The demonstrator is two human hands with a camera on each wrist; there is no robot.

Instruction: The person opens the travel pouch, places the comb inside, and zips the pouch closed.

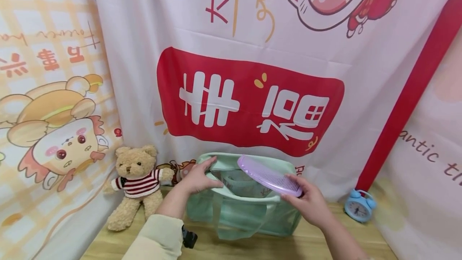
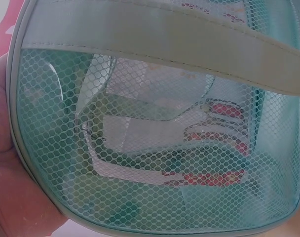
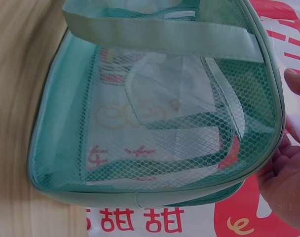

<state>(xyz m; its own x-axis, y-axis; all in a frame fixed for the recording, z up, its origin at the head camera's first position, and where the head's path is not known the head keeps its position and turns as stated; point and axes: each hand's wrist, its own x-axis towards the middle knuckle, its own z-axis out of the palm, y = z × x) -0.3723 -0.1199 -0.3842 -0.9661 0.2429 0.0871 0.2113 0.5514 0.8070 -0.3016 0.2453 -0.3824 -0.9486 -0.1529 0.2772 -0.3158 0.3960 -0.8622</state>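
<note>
A mint-green mesh bag [image 1: 249, 216] stands on the table with its top gaping; its mesh side fills much of both wrist views. At the left end of the opening is my left hand [image 1: 196, 177], thumb and fingers spread apart across the rim. Between thumb and fingers, my right hand [image 1: 310, 200] pinches the lower right end of a purple comb [image 1: 268, 175]. The comb slants over the bag's mouth, its other end pointing up and left. In the right wrist view the bag's side [image 3: 155, 118] shows, with my right hand [image 3: 288, 182] beside its rim.
Left of the bag sits a teddy bear [image 1: 138, 179] in a striped sweater. A small blue alarm clock [image 1: 359, 207] stands to the right on the wooden table [image 1: 310, 248]. Behind the bag hangs a printed cloth [image 1: 249, 131] with red and white patterns.
</note>
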